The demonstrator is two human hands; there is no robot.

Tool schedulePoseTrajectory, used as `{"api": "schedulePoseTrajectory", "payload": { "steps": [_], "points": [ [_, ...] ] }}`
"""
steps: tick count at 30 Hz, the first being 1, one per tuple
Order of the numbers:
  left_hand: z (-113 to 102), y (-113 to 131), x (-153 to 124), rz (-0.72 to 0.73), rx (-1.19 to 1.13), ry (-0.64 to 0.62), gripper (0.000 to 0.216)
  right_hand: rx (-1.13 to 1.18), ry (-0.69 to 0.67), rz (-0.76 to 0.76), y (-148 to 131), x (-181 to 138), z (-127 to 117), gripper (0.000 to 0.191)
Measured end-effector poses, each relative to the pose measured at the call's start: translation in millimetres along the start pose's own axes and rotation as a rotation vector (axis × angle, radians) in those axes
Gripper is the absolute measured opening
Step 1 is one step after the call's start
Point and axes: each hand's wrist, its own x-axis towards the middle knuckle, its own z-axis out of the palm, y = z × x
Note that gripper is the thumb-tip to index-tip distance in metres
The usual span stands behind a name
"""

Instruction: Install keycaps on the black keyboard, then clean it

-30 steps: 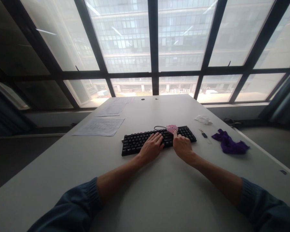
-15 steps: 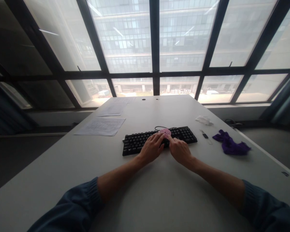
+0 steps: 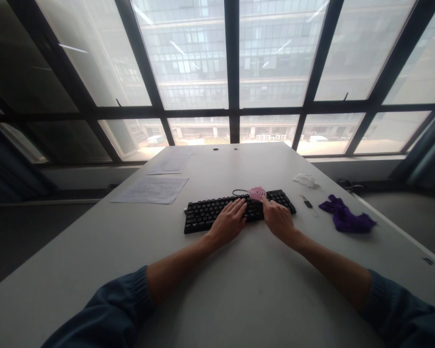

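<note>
A black keyboard lies on the white table, slightly angled. My left hand rests flat on its middle keys, fingers stretched out and holding nothing. Closed on a round pink brush is my right hand, just right of the left hand. The brush's head has a ringed or spiral pattern and faces up over the keyboard's upper rows, bristle side down. Its handle is hidden within my fingers. A thin black cable loops behind the keyboard.
To the right lie a small black tool with a light loop, a crumpled purple cloth and a crumpled white tissue or wrapper. Printed papers lie at the left. Large windows stand beyond the table's far edge.
My right hand has moved a little to the right along the keyboard with the pink brush, away from my left hand. The left hand has stayed in place.
</note>
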Motion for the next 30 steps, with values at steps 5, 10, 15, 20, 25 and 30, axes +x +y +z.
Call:
{"api": "schedulePoseTrajectory", "payload": {
  "steps": [5, 10, 15, 20, 25, 30],
  "points": [
    [-0.4, 0.6, 0.5, 0.009, 0.015, 0.001, 0.050, -0.024, -0.018, 0.080, 12.1, 6.0, 11.0, 0.044],
    [-1.5, 1.7, 0.6, 0.000, 0.023, 0.000, 0.048, -0.001, -0.004, 0.047, 10.6, 6.2, 13.7, 0.045],
    [-2.2, 1.3, 0.4, -0.003, 0.017, -0.005, 0.048, -0.015, -0.022, 0.075, 19.0, 9.0, 9.9, 0.047],
    [-1.9, 0.5, -0.5, -0.001, 0.008, 0.000, 0.048, -0.036, -0.026, 0.139, 49.7, 6.1, 9.9, 0.048],
    [-1.3, 0.4, -1.1, -0.003, 0.006, -0.005, 0.048, -0.070, -0.007, 0.162, 76.7, -4.1, 13.2, 0.049],
    [-0.1, -1.0, -0.4, -0.005, 0.004, -0.011, 0.048, -0.049, -0.001, 0.070, 68.8, -13.6, 11.2, 0.047]
  ]
}}
